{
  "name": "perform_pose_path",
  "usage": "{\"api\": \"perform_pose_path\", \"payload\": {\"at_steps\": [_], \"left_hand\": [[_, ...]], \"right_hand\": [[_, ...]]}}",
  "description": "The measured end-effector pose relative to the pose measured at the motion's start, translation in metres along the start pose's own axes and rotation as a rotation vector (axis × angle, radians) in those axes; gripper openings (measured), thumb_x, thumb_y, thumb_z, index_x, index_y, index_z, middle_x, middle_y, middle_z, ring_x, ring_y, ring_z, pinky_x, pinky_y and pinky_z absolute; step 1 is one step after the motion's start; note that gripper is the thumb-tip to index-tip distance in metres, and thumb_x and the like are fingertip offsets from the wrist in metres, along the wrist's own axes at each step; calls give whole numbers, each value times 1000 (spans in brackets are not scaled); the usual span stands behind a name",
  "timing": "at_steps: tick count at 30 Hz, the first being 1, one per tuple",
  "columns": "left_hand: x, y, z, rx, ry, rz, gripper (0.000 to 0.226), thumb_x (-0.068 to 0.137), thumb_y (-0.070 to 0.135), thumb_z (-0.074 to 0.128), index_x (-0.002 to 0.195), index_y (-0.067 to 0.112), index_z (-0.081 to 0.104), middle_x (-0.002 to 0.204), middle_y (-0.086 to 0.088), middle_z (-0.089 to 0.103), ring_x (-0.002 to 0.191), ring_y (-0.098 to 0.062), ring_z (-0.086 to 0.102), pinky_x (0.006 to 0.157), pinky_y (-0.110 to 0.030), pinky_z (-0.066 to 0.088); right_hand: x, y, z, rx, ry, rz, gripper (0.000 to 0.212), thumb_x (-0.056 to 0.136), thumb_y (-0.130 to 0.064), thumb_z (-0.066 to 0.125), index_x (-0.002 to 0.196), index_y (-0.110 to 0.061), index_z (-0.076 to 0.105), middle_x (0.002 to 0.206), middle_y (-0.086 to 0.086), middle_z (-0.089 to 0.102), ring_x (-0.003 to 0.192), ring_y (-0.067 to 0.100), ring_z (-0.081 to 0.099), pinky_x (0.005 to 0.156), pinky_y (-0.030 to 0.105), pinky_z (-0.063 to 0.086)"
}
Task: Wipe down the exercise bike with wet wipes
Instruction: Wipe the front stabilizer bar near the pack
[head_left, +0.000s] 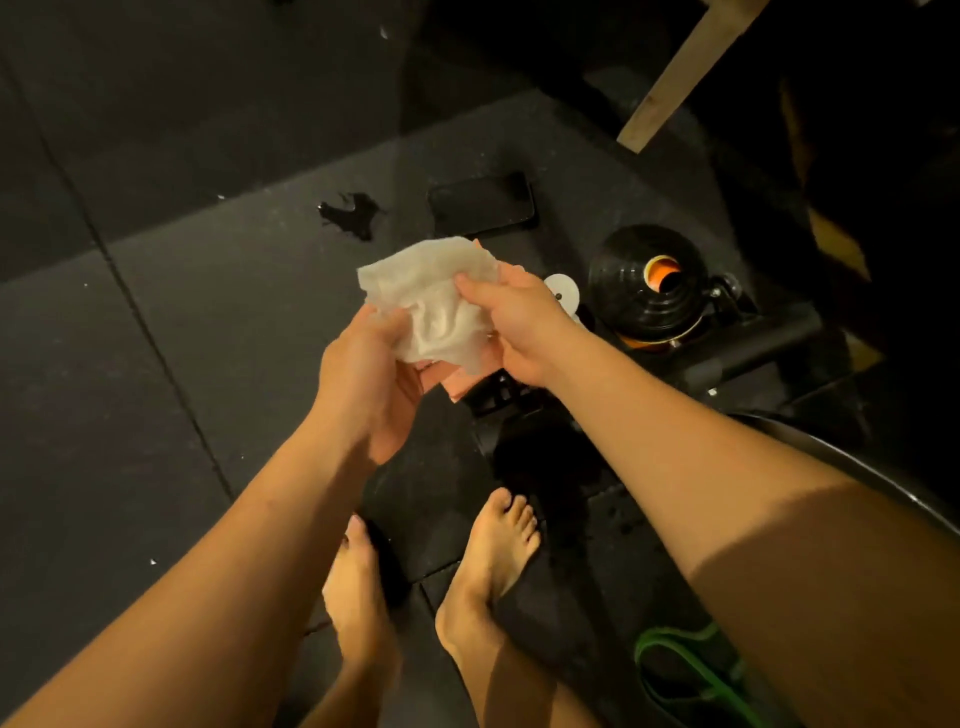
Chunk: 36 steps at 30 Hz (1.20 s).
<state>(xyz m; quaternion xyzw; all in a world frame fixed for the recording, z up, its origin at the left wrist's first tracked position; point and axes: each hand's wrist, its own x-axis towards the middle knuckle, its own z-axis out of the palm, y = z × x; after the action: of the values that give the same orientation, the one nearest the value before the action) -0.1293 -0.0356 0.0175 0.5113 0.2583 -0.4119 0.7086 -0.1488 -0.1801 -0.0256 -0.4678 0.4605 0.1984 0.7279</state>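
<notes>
Dark rubber floor mats (156, 312) run under everything, and the person stands barefoot on them. Both hands meet on one white wet wipe (431, 301): the left hand (363, 369) grips its lower edge with curled fingers, the right hand (514, 322) pinches its upper corner, and the sheet hangs crumpled between them, clear of the bike. This looks like the step of opening out the wipe before any wiping starts. The exercise bike (753, 343) lies just to the right of the right hand, a black bar with a round black and orange part (649, 283) beside it; the next move probably calls for spreading the sheet flat over one palm and reaching right and down to that frame. A pink piece (453, 385), maybe the packet, shows under the wipe; which hand holds it, if either, I cannot tell. Beyond the hands lie a phone (483, 205) and a wet patch (350, 213); a green band (691, 670) lies below the right forearm, near the feet, a thing to trip on
</notes>
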Motion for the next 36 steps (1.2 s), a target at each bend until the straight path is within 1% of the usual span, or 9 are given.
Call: {"api": "perform_pose_path", "payload": {"at_steps": [4, 9, 12, 15, 18, 23, 29, 34, 36], "left_hand": [[16, -15, 27, 98, 17, 18, 34, 96, 0, 48, 126, 7, 60, 117, -13, 70, 104, -30, 70, 90, -49, 57], [42, -48, 81, 184, 58, -19, 21, 91, 0, 59, 106, 11, 67, 101, -5, 73, 97, -24, 70, 91, -45, 57], [48, -73, 117, 356, -35, -59, 11, 88, 2, 62, 98, 3, 67, 88, -6, 68, 84, -22, 64, 77, -34, 52], [57, -100, 150, 514, -91, -59, 8, 89, 7, 59, 85, 13, 63, 82, -5, 63, 79, -19, 59, 73, -32, 50], [66, -128, 183, 628, -153, -23, 16, 90, 12, 54, 101, 11, 65, 96, -7, 70, 92, -25, 66, 84, -44, 56], [81, -174, 207, 552, -203, -245, 11, 93, 14, 57, 103, 18, 61, 90, 5, 62, 89, -16, 61, 77, -27, 52], [95, -208, 210, 579, -227, -375, 48, 98, 18, 56, 144, 18, 41, 130, 4, 56, 118, -16, 54, 108, -37, 42], [101, -222, 200, 833, -239, -272, 50, 98, 17, 55, 147, 20, 42, 138, -6, 56, 116, -20, 61, 104, -41, 48], [103, -225, 199, 953, -261, -208, 50, 97, 16, 56, 146, 20, 43, 139, -5, 54, 115, -19, 61, 103, -39, 49]], "right_hand": [[9, -33, -32, -246, -9, -18, 27, 94, -16, 62, 121, -14, 62, 113, 11, 71, 102, 27, 69, 92, 48, 55], [-5, -85, -125, -645, -33, 86, 27, 93, -11, 62, 118, -22, 66, 108, 3, 73, 99, 20, 71, 84, 38, 57], [-22, -90, -185, -687, 82, 93, 25, 92, -11, 64, 115, -20, 67, 108, 7, 73, 98, 22, 71, 80, 38, 58], [-28, -72, -231, -725, 234, -3, 17, 90, -12, 65, 99, -25, 68, 102, 8, 73, 94, 23, 70, 79, 39, 57], [-26, -49, -266, -856, 298, -48, 15, 91, -18, 64, 103, -27, 68, 100, 1, 72, 94, 19, 68, 86, 40, 56], [-13, -13, -321, -983, 356, -146, 7, 93, -15, 61, 90, -21, 63, 82, -4, 63, 80, 14, 59, 69, 27, 42], [29, 32, -364, -1166, 418, -71, 24, 96, -21, 55, 117, -10, 59, 112, 11, 64, 100, 23, 58, 81, 31, 43], [22, 37, -359, -1662, 695, -427, 42, 87, -22, 60, 129, -17, 56, 121, 13, 55, 110, 36, 51, 89, 49, 42], [16, 53, -352, -1707, 471, -580, 41, 91, -29, 42, 125, -16, 62, 125, 12, 60, 117, 36, 53, 97, 49, 41]]}}
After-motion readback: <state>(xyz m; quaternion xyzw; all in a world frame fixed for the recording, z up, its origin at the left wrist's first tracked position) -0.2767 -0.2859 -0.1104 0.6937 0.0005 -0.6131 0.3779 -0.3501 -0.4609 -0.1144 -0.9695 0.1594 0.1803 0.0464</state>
